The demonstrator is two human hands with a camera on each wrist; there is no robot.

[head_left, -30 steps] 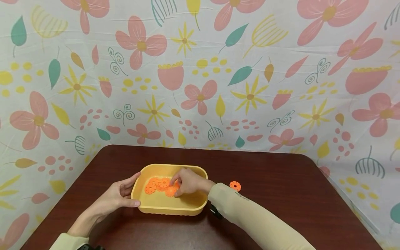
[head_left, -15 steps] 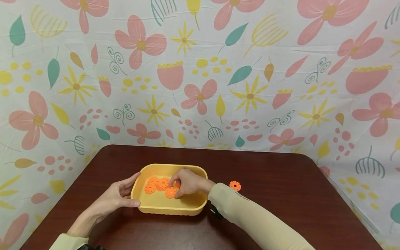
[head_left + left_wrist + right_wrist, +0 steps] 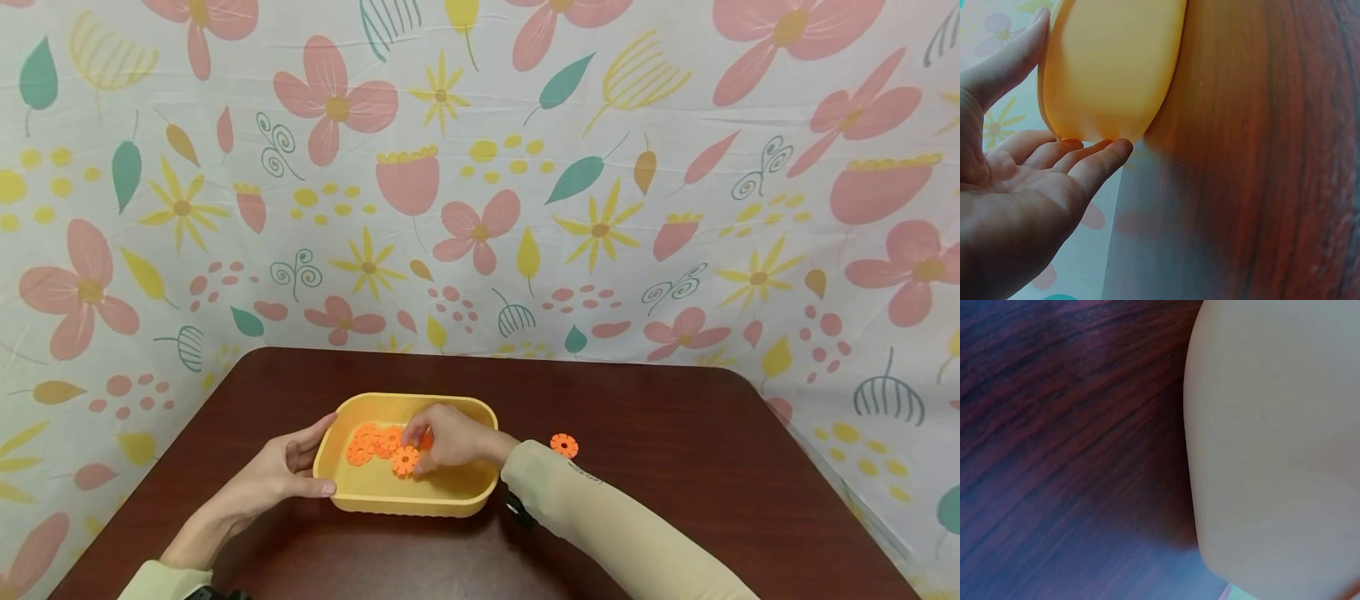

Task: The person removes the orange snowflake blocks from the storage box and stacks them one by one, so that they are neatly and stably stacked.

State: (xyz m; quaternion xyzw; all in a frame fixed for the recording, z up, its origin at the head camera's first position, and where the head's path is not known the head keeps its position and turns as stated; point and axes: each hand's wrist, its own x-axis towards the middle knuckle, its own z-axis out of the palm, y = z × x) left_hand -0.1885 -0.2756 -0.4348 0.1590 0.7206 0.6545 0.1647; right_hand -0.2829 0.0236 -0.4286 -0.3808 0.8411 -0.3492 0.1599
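A yellow plastic tray (image 3: 405,506) with deep walls stands on the table, several orange notched, flower-shaped discs (image 3: 361,451) lying in it. My left hand (image 3: 273,475) holds its left end, thumb at the near rim and fingers along the end wall; the left wrist view shows this grip on the tray (image 3: 1113,69) too. Inside the tray, my right hand (image 3: 450,437) pinches one orange disc (image 3: 406,461) at its edge between thumb and fingers. More orange shows behind those fingers. In the right wrist view the tray's outer wall (image 3: 1266,437) hides the hand.
One more orange disc (image 3: 564,446) lies on the dark wooden table (image 3: 660,467), right of the tray and beside the right sleeve (image 3: 585,508). A flower-patterned cloth (image 3: 480,167) hangs behind the table and along its sides.
The disc at my right fingertips has shifted slightly left and now faces up more fully. The left hand and the tray have stayed in place.
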